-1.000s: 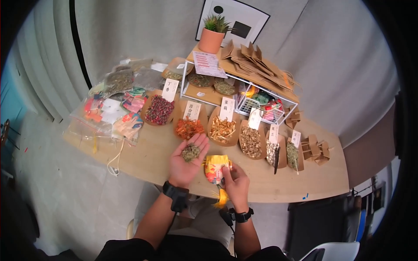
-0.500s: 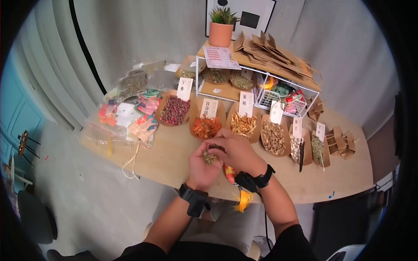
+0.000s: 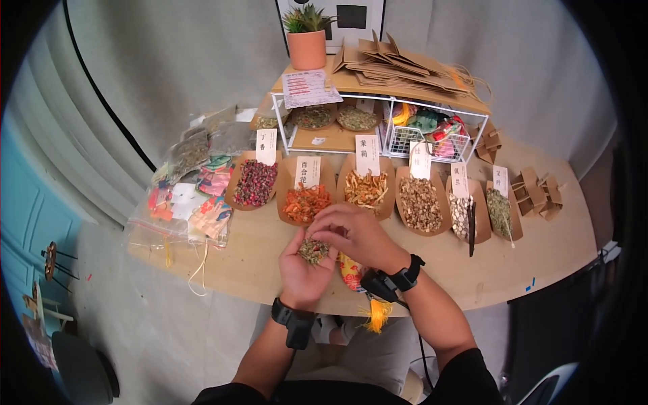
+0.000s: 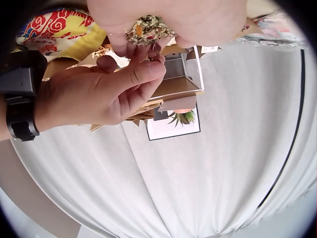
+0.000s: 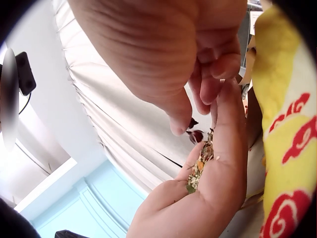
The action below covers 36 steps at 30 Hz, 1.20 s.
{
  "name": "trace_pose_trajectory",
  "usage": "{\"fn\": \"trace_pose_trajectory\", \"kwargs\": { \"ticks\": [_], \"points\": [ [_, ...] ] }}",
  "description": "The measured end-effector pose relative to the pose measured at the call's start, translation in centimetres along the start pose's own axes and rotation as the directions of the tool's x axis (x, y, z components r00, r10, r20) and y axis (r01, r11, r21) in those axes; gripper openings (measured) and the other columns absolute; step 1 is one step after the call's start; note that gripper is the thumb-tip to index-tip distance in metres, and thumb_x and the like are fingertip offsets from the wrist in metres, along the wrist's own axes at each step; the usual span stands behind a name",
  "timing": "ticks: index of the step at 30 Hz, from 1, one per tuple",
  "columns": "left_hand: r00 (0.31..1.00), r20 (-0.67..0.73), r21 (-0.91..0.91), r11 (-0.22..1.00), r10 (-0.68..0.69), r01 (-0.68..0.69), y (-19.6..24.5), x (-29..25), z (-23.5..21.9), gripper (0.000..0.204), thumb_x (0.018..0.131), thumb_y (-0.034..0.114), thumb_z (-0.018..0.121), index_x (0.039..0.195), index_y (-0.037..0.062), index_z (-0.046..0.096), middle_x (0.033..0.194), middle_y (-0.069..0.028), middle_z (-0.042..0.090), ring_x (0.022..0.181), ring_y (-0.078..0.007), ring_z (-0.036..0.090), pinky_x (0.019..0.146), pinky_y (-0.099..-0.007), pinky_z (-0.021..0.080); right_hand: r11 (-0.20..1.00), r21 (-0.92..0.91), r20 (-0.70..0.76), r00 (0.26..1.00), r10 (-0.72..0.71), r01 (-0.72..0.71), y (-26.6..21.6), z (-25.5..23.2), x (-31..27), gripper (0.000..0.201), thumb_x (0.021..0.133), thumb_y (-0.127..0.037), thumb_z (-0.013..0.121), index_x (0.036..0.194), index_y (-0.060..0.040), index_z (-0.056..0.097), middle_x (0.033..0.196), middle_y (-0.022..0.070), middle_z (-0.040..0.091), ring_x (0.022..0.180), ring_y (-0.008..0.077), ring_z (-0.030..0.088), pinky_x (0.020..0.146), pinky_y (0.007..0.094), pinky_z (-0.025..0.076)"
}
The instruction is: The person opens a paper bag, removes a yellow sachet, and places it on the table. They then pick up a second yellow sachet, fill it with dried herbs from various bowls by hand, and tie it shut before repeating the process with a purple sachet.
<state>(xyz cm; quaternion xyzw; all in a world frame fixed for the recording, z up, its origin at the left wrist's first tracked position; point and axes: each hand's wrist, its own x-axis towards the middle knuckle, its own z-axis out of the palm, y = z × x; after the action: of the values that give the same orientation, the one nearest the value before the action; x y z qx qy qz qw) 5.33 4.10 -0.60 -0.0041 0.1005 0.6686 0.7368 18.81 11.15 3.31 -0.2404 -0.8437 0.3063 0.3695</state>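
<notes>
The left hand [image 3: 302, 275] is palm up and slightly cupped, carrying a small heap of dried herbs [image 3: 312, 252]. Over it is the right hand [image 3: 368, 237], palm down with bent fingers. In the right wrist view, dark red buds [image 5: 196, 136] show just below the right thumb tip, beside the herbs [image 5: 200, 166]; thumb and fingers are apart there. Whether the buds touch the hand is unclear. A yellow and red pouch [image 3: 351, 273] with a yellow tassel [image 3: 378, 314] lies under the right wrist, partly hidden. The left wrist view shows orange bits among the herbs [image 4: 148, 30].
Labelled brown trays of red buds [image 3: 255, 182], orange petals [image 3: 306, 202] and other dried plants line the table. Behind them stands a shelf [image 3: 324, 140] with paper bags [image 3: 405, 67] and a potted plant [image 3: 307, 48]. Plastic bags [image 3: 185, 155] lie left.
The right hand has left the pouch and moved over the left palm. The left fingers are more cupped than before. Reddish bits now show among the herbs. The head view has shifted.
</notes>
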Motion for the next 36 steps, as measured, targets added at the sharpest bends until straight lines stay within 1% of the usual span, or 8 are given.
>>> {"fn": "trace_pose_trajectory", "kwargs": {
  "ticks": [5,7,11,16,22,25,28,36],
  "points": [
    [0.976,0.215,-0.047,0.997,-0.043,0.054,0.4,0.5,-1.6,0.046,0.104,0.03,0.034,0.131,-0.0037,0.049,0.131,-0.0159,0.057,0.127,-0.0271,0.051,0.11,-0.0396,0.039,0.938,0.206,0.048,0.96,0.275,-0.279,-1.2,-0.2,0.0,0.016,0.087,-0.013,0.071,0.1,-0.0041,0.071,0.092,0.0077,0.069,0.077,0.013,0.064,0.068,0.0279,0.051],
    [0.993,0.12,-0.014,1.0,-0.022,0.024,0.2,0.6,-1.1,0.047,0.104,0.031,0.033,0.132,-0.0039,0.049,0.131,-0.0159,0.057,0.127,-0.0273,0.051,0.11,-0.0398,0.039,0.929,0.227,0.033,0.956,0.292,-0.291,-0.9,-0.2,0.0,0.016,0.089,-0.011,0.07,0.102,-0.0041,0.071,0.097,0.0083,0.069,0.076,0.0098,0.064,0.067,0.025,0.051],
    [1.0,0.014,0.039,0.999,0.003,-0.003,0.0,0.2,-0.1,0.036,0.104,0.027,0.038,0.124,0.0002,0.052,0.125,-0.0117,0.058,0.122,-0.0233,0.053,0.109,-0.0411,0.038,0.987,0.076,0.045,0.989,0.14,-0.143,-0.9,-0.8,0.0,0.018,0.087,-0.011,0.07,0.104,-0.0041,0.071,0.097,0.008,0.067,0.081,0.0139,0.065,0.07,0.0281,0.052],
    [0.99,0.134,-0.013,0.998,-0.051,0.054,0.3,0.2,-1.8,0.035,0.104,0.028,0.039,0.124,0.0012,0.051,0.116,-0.0078,0.059,0.112,-0.02,0.055,0.106,-0.0379,0.04,0.992,-0.124,0.138,0.989,0.046,-0.029,-0.7,-0.1,-0.5,0.019,0.084,-0.01,0.071,0.103,-0.0067,0.072,0.096,0.0077,0.066,0.089,0.0229,0.065,0.076,0.0328,0.052],
    [0.999,0.015,0.007,0.999,-0.042,0.042,0.0,0.4,-1.1,0.036,0.103,0.027,0.04,0.125,0.001,0.051,0.12,-0.0092,0.059,0.114,-0.0207,0.056,0.105,-0.0385,0.042,0.995,-0.094,0.104,0.994,0.042,-0.032,-0.3,-0.2,-0.4,0.013,0.085,-0.01,0.07,0.098,-0.0076,0.072,0.096,0.0067,0.066,0.085,0.0203,0.066,0.073,0.0313,0.052],
    [1.0,-0.016,0.045,0.999,-0.007,0.008,-0.2,0.0,0.3,0.038,0.104,0.027,0.038,0.127,-0.0004,0.05,0.122,-0.0111,0.06,0.114,-0.0223,0.057,0.105,-0.0395,0.042,0.978,0.127,0.08,0.985,0.156,-0.165,-0.7,-0.7,0.0,0.011,0.09,-0.009,0.067,0.099,-0.0047,0.07,0.096,0.004,0.068,0.079,0.0126,0.065,0.069,0.027,0.051],
    [1.0,0.017,0.022,1.0,0.009,-0.01,-0.1,0.3,0.1,0.041,0.104,0.027,0.036,0.129,-0.0019,0.05,0.121,-0.0124,0.061,0.113,-0.0235,0.058,0.105,-0.0401,0.043,0.771,0.491,0.191,0.914,0.359,-0.405,-1.2,-1.3,0.2,0.013,0.094,-0.01,0.062,0.1,0.001,0.066,0.095,0.0055,0.069,0.08,0.0093,0.062,0.069,0.024,0.05],
    [0.952,0.302,-0.191,0.976,-0.039,0.101,0.1,1.5,-3.2,0.045,0.104,0.027,0.036,0.132,-0.0057,0.048,0.124,-0.0151,0.06,0.12,-0.0255,0.055,0.111,-0.0412,0.039,0.641,0.68,0.131,0.919,0.371,-0.356,-0.7,-0.6,0.1,0.017,0.096,-0.009,0.061,0.106,0.0038,0.064,0.098,0.0097,0.07,0.088,0.0108,0.066,0.077,0.0228,0.053]
  ]
}}
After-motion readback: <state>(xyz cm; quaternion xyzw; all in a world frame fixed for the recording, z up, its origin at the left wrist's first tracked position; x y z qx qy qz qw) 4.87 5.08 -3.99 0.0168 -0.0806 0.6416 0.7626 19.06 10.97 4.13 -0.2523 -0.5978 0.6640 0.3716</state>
